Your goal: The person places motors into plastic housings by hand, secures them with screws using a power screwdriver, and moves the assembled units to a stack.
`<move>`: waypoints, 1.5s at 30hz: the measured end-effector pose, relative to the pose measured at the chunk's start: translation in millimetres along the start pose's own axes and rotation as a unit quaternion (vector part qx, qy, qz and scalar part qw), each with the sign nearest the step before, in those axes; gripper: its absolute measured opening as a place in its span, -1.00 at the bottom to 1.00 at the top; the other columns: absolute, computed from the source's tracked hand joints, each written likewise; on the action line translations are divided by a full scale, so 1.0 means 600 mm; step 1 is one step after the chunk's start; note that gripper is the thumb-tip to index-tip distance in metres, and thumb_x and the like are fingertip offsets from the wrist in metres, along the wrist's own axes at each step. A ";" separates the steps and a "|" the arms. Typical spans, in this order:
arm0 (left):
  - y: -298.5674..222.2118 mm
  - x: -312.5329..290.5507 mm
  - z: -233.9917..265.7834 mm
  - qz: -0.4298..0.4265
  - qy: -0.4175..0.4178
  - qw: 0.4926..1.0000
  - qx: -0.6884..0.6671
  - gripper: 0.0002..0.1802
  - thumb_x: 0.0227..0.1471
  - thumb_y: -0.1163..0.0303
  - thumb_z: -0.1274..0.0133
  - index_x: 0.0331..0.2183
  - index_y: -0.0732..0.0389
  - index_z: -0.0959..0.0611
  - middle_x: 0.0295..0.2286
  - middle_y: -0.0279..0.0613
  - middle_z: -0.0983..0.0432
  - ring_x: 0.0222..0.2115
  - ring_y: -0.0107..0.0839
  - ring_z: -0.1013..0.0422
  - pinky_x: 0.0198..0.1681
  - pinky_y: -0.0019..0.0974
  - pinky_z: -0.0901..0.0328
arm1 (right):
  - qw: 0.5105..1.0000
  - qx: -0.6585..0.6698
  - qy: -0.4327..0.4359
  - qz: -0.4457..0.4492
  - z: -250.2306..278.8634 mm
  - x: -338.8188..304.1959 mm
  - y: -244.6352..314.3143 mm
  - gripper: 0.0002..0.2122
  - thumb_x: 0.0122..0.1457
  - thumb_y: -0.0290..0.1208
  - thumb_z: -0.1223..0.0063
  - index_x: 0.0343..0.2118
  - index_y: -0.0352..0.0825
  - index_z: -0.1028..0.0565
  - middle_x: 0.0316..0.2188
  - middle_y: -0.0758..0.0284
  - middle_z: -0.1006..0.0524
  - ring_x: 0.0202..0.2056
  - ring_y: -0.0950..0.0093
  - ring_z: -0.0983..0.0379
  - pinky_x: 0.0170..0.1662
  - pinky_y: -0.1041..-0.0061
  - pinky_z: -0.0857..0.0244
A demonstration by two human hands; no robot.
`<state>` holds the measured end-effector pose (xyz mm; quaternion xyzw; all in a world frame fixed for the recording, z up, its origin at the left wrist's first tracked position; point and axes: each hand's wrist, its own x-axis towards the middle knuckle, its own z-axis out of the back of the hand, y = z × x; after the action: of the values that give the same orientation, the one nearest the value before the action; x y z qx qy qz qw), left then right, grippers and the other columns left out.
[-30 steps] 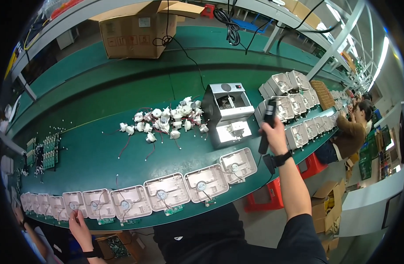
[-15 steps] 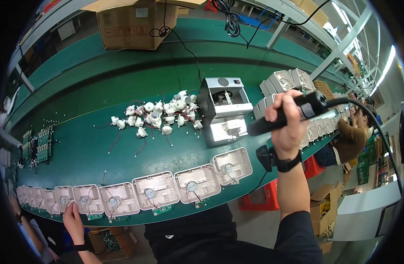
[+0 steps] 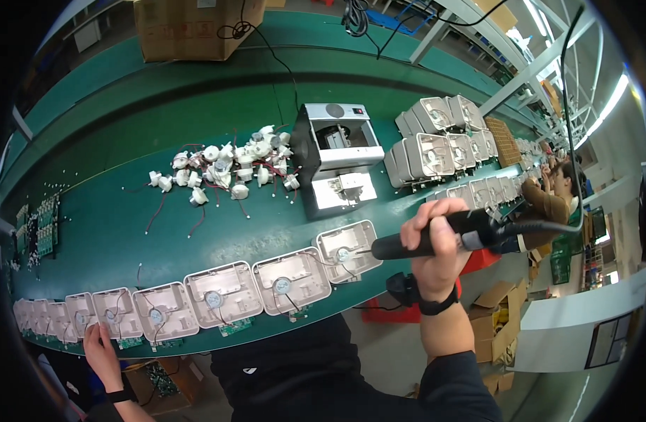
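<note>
My right hand (image 3: 442,243) is wrapped round a black corded electric screwdriver (image 3: 421,240). Its thin bit points left into the rightmost pale plastic housing (image 3: 368,232), close to a round silvery disc (image 3: 344,254); whether the bit touches anything is too small to tell. My left hand (image 3: 103,355) is at the front edge of another pale housing (image 3: 126,309) further left, fingers stretched out and slightly apart. Housings of this kind form a curved row along the front edge of the bench, with discs and thin wires inside. Green circuit boards (image 3: 236,328) stick out below several of them.
Behind the row stands a grey-and-black screw feeder (image 3: 344,158), with a pile of white wired parts (image 3: 221,169) beside it. Stacked housings (image 3: 435,155) stand at the right, near a co-worker (image 3: 551,193). Circuit boards (image 3: 47,225) lie far left; a carton (image 3: 189,32) is at the back.
My right hand has lowered the screwdriver from in front of the screw feeder to the rightmost housing. My left hand stays by the left housings. The whole view has shifted slightly.
</note>
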<state>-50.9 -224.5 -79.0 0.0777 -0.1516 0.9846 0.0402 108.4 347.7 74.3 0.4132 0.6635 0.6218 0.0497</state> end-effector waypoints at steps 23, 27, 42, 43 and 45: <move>0.012 0.002 -0.005 0.014 0.019 1.000 0.007 -0.66 0.27 0.30 0.00 -0.24 0.44 -0.64 -0.23 0.11 -0.56 -0.20 0.08 -0.46 -0.10 -0.08 -0.33 | 0.994 -0.108 0.005 -0.002 0.004 -0.028 -0.073 -0.87 0.14 -0.60 0.00 -0.29 -0.38 -0.31 -0.49 0.24 -0.40 -0.57 0.53 -0.33 -0.44 0.51 -0.34; 0.029 -0.001 -0.010 0.001 0.013 1.000 0.022 -0.64 0.28 0.28 0.00 -0.23 0.45 -0.64 -0.23 0.13 -0.56 -0.19 0.09 -0.46 -0.09 -0.08 -0.33 | 0.995 -0.098 -0.002 0.007 -0.015 -0.027 -0.071 -0.86 0.13 -0.63 -0.03 -0.29 -0.37 -0.32 -0.52 0.30 -0.40 -0.59 0.56 -0.32 -0.47 0.54 -0.32; 0.052 0.019 -0.021 -0.011 0.037 0.999 0.005 -0.60 0.31 0.23 0.06 -0.22 0.44 -0.63 -0.23 0.14 -0.56 -0.22 0.11 -0.47 -0.12 -0.08 -0.32 | 0.981 -0.183 0.041 0.056 0.008 -0.014 -0.098 -0.87 0.07 -0.68 -0.12 -0.33 -0.39 -0.43 -0.43 0.29 -0.52 -0.48 0.63 -0.44 -0.39 0.58 -0.38; 0.053 0.015 -0.020 -0.016 0.032 0.999 0.007 -0.60 0.31 0.23 0.06 -0.23 0.44 -0.63 -0.24 0.13 -0.56 -0.23 0.11 -0.47 -0.13 -0.08 -0.32 | 0.981 -0.179 0.043 0.057 0.006 -0.014 -0.096 -0.87 0.07 -0.68 -0.12 -0.33 -0.39 -0.43 -0.43 0.29 -0.52 -0.48 0.63 -0.44 -0.39 0.58 -0.38; 0.048 0.013 -0.017 -0.023 0.019 1.000 0.008 -0.61 0.31 0.24 0.06 -0.24 0.43 -0.63 -0.26 0.12 -0.56 -0.24 0.11 -0.46 -0.14 -0.08 -0.32 | 0.992 -0.122 0.022 0.001 0.008 -0.006 -0.083 -0.88 0.08 -0.66 -0.12 -0.33 -0.40 -0.43 -0.45 0.29 -0.52 -0.51 0.61 -0.44 -0.41 0.57 -0.38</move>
<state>-63.0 -248.4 -95.5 0.0632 -0.1407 0.9859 0.0648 89.7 355.0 28.5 0.3912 0.5833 0.7068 0.0847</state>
